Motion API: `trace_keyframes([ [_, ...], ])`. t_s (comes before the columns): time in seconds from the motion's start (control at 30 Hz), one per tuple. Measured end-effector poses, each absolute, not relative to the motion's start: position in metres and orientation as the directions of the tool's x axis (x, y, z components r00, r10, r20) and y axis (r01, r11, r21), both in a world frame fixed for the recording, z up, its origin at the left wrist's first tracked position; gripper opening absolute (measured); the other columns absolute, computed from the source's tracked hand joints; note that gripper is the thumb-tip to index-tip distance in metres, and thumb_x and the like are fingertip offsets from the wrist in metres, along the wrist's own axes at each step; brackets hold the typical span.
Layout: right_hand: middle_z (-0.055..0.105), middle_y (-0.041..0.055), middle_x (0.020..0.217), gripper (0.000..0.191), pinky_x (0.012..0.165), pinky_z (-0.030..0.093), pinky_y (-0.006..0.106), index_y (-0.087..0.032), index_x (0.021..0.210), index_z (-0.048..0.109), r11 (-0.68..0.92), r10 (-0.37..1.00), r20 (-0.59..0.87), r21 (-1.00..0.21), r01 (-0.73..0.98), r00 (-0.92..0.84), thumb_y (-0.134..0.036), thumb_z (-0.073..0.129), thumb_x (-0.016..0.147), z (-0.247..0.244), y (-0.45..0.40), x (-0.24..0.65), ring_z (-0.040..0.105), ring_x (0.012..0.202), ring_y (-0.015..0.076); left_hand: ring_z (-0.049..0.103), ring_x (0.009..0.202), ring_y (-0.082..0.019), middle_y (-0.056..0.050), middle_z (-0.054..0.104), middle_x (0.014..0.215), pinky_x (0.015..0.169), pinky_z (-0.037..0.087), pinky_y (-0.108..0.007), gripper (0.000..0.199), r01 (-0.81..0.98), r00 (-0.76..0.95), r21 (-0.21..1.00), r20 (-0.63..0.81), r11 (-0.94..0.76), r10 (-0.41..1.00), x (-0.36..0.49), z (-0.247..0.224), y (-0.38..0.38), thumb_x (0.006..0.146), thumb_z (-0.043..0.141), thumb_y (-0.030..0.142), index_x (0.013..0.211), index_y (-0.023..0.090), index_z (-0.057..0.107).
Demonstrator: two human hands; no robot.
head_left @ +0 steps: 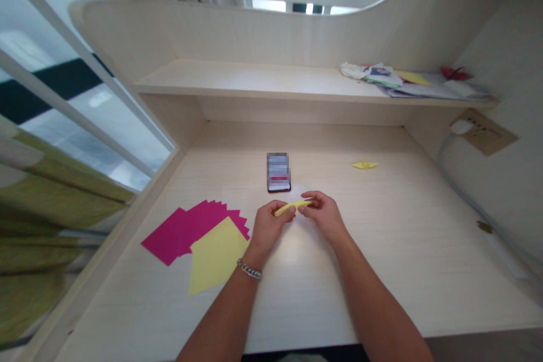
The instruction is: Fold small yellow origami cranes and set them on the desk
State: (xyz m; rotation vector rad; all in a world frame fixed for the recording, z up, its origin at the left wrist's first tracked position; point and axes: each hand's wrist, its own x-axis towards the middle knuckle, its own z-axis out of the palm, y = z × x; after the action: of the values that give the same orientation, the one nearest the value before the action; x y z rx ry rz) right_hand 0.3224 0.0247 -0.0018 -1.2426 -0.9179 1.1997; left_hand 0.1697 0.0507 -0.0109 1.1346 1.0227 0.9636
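Observation:
Between my two hands is a narrow folded piece of yellow paper (292, 206), held just above the desk. My left hand (271, 222) pinches its left end between thumb and fingers, and a silver chain bracelet (249, 269) circles that wrist. At the other end, the thumb and fingers of my right hand (323, 214) close on the paper. Just beyond my hands lies a phone (279, 172) with a lit, blurred screen. Left of my left hand, a yellow sheet (216, 257) overlaps a fan of magenta sheets (186, 232).
A small folded yellow paper shape (365, 164) lies at the desk's back right. Papers (407, 82) and a red folded piece (456, 73) rest on the shelf (254, 79). A white plug and cable (449, 164) run from the wall socket (487, 131) along the right side.

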Motion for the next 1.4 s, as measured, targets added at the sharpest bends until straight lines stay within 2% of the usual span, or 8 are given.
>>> trace_keyframes([
  [0.13,0.069,0.0012,0.073,0.043,0.07,0.05,0.03,-0.017,0.099,0.06,-0.032,0.971,-0.085,-0.971,-0.235,0.222,-0.022,0.075,0.059,0.002,0.024,0.321,0.065,0.068,0.0156,0.062,0.062,-0.014,-0.004,0.067,0.066,0.064,0.049,-0.025,0.023,-0.09,0.321,0.979,-0.147,0.185,0.935,0.171,-0.013,0.049,0.066,0.074,0.032,0.071,0.013,0.064],
  [0.33,0.07,0.0033,0.078,0.044,0.072,0.051,0.032,-0.017,0.099,0.058,-0.047,0.98,-0.085,-0.977,-0.209,0.178,-0.02,0.074,0.058,0.003,0.023,0.32,0.067,0.073,0.0177,0.063,0.071,-0.016,-0.008,0.07,0.081,0.067,0.049,-0.027,0.027,-0.048,0.389,0.994,-0.075,0.101,0.918,0.171,-0.012,0.047,0.073,0.068,0.034,0.088,0.012,0.067],
  [0.5,0.069,0.0035,0.077,0.042,0.07,0.051,0.031,-0.017,0.097,0.059,-0.049,0.967,-0.089,-0.984,-0.171,0.237,-0.024,0.074,0.059,0.003,0.023,0.316,0.066,0.071,0.0176,0.062,0.067,-0.016,-0.007,0.069,0.076,0.062,0.047,-0.025,0.027,-0.015,0.333,0.998,-0.051,0.059,0.942,0.175,-0.013,0.044,0.073,0.067,0.039,0.082,0.013,0.067],
  [0.73,0.068,0.0028,0.072,0.041,0.06,0.049,0.028,-0.017,0.096,0.06,-0.043,0.953,-0.084,-0.989,-0.142,0.291,-0.028,0.074,0.059,0.001,0.023,0.316,0.063,0.062,0.016,0.062,0.069,-0.017,-0.007,0.07,0.078,0.064,0.048,-0.026,0.028,-0.042,0.322,0.994,-0.083,0.102,0.943,0.179,-0.014,0.041,0.07,0.069,0.038,0.082,0.013,0.068],
  [0.87,0.069,0.0025,0.07,0.042,0.062,0.049,0.029,-0.017,0.094,0.061,-0.066,0.952,-0.117,-0.981,-0.184,0.282,-0.027,0.076,0.057,0.0,0.024,0.317,0.063,0.062,0.0162,0.061,0.065,-0.016,-0.006,0.069,0.074,0.06,0.046,-0.024,0.027,-0.026,0.3,0.995,-0.085,0.097,0.95,0.178,-0.013,0.042,0.069,0.07,0.038,0.079,0.013,0.068],
  [1.07,0.067,0.0005,0.067,0.037,0.062,0.049,0.029,-0.016,0.09,0.062,-0.041,0.952,-0.118,-0.964,-0.264,0.281,-0.027,0.076,0.058,0.001,0.024,0.315,0.062,0.06,0.0145,0.06,0.062,-0.013,-0.004,0.067,0.068,0.06,0.046,-0.024,0.024,-0.103,0.28,0.987,-0.088,0.121,0.956,0.183,-0.011,0.039,0.071,0.07,0.035,0.078,0.012,0.066],
  [1.4,0.069,0.0038,0.071,0.03,0.064,0.049,0.03,-0.016,0.091,0.066,-0.023,0.942,-0.076,-0.987,-0.162,0.328,-0.03,0.071,0.065,-0.002,0.026,0.315,0.063,0.066,0.0172,0.059,0.059,-0.013,-0.003,0.067,0.066,0.057,0.046,-0.023,0.024,-0.127,0.238,0.979,-0.124,0.157,0.963,0.189,-0.008,0.035,0.069,0.071,0.035,0.075,0.012,0.065],
])
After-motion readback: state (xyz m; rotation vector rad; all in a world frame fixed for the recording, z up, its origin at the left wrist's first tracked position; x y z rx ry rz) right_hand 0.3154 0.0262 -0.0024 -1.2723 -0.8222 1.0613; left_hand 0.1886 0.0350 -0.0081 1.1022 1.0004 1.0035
